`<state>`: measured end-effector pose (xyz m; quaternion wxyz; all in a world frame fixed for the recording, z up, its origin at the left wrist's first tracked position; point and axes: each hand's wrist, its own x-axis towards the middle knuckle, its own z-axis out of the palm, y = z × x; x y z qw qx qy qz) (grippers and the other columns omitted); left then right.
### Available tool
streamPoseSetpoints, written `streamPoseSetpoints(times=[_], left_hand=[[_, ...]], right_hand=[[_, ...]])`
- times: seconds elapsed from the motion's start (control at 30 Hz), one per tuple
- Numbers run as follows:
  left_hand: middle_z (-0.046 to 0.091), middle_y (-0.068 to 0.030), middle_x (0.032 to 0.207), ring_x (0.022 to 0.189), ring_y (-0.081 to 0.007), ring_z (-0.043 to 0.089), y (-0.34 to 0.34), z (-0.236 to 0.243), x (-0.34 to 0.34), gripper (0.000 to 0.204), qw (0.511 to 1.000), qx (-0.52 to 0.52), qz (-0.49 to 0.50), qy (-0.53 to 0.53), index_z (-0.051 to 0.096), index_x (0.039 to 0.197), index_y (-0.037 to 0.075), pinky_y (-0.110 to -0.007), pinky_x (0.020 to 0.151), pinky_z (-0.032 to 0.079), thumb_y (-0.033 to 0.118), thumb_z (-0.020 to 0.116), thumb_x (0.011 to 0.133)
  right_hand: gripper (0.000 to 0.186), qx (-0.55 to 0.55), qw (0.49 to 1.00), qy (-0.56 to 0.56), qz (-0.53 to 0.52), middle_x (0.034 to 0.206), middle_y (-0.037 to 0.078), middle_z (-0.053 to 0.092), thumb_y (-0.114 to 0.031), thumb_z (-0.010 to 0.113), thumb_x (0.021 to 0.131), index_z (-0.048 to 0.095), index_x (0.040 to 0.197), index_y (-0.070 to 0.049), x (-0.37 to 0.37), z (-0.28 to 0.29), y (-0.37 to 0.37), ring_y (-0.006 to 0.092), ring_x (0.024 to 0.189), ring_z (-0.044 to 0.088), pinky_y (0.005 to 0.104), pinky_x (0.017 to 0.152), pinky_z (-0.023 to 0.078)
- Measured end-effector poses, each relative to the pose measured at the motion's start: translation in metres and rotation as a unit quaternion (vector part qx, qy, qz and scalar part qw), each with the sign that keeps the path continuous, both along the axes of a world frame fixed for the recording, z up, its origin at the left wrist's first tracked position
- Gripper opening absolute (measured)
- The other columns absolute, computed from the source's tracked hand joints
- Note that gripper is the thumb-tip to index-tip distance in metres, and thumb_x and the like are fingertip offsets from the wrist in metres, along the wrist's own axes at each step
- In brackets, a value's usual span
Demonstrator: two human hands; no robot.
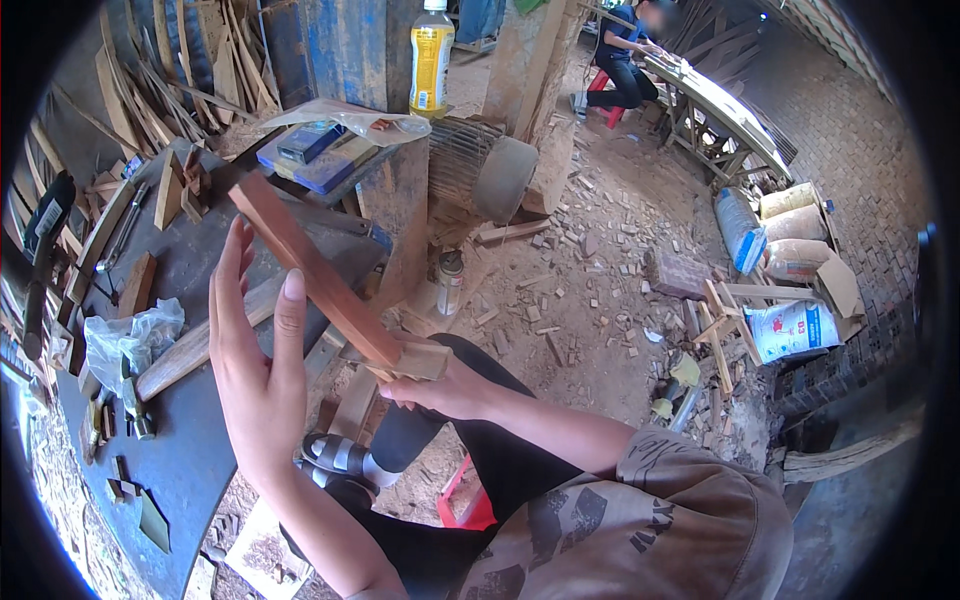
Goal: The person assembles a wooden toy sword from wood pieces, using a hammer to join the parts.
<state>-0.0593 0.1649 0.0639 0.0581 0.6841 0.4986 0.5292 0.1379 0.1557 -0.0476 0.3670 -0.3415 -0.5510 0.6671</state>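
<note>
A reddish-brown wooden bar (315,268) slants up and to the left above the workbench. Its lower end meets a small pale wooden piece (426,361), and I cannot tell whether the two are joined. My right hand (440,388) grips that pale piece from below, its fingers partly hidden. On the left, my left hand (250,370) is upright with fingers stretched and thumb apart; the fingertips are at the bar's upper end, perhaps touching it. Beneath the bar, a long greyish wooden stick (205,345) lies on the dark workbench (190,500).
A crumpled plastic bag (135,335), a hammer-like tool (135,400) and wood pieces lie on the bench. Behind stand blue boxes (310,150) and a yellow-labelled bottle (431,60). Wood scraps (600,260) litter the floor. A person (625,60) sits at a far bench; sacks (795,235) stand right.
</note>
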Motion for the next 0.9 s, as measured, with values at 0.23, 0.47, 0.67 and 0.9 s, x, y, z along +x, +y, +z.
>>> streamPoseSetpoints(times=[0.23,0.47,0.67,0.9], left_hand=[[0.056,-0.0261,0.147,0.139,-0.0363,0.053,0.000,-0.001,-0.005,0.060,1.000,-0.008,-0.004,-0.017,0.046,0.152,-0.002,-0.045,0.116,0.039,0.034,0.061,0.106],[0.057,-0.0276,0.144,0.138,-0.0377,0.054,-0.001,0.000,-0.004,0.060,1.000,-0.016,-0.002,-0.015,0.046,0.152,-0.002,-0.046,0.114,0.041,0.034,0.061,0.106],[0.059,-0.0289,0.141,0.136,-0.0386,0.056,-0.002,0.001,-0.003,0.062,1.000,-0.019,-0.010,-0.020,0.044,0.153,-0.002,-0.046,0.113,0.042,0.033,0.062,0.105],[0.059,-0.0295,0.141,0.135,-0.0392,0.057,-0.004,-0.002,-0.007,0.063,0.999,-0.023,0.011,-0.019,0.043,0.153,-0.003,-0.045,0.113,0.042,0.031,0.063,0.104]], right_hand=[[0.034,-0.002,0.999,-0.013,0.035,0.084,-0.002,0.061,-0.017,0.073,0.096,0.058,0.123,-0.004,-0.020,0.016,0.021,0.0060,0.069,0.058,0.0261,0.061,0.048],[0.021,0.008,0.998,0.039,0.039,0.082,-0.002,0.061,-0.015,0.071,0.097,0.059,0.111,-0.006,-0.029,0.020,0.027,0.0066,0.066,0.059,0.0253,0.059,0.047],[0.022,-0.005,0.999,0.022,0.046,0.083,-0.002,0.061,-0.016,0.072,0.097,0.059,0.113,-0.007,-0.024,0.023,0.025,0.0067,0.067,0.059,0.0251,0.059,0.047],[0.032,-0.009,0.997,-0.060,0.049,0.079,-0.002,0.059,-0.020,0.074,0.096,0.057,0.120,-0.007,-0.013,0.003,0.003,0.0060,0.067,0.057,0.0248,0.059,0.046]])
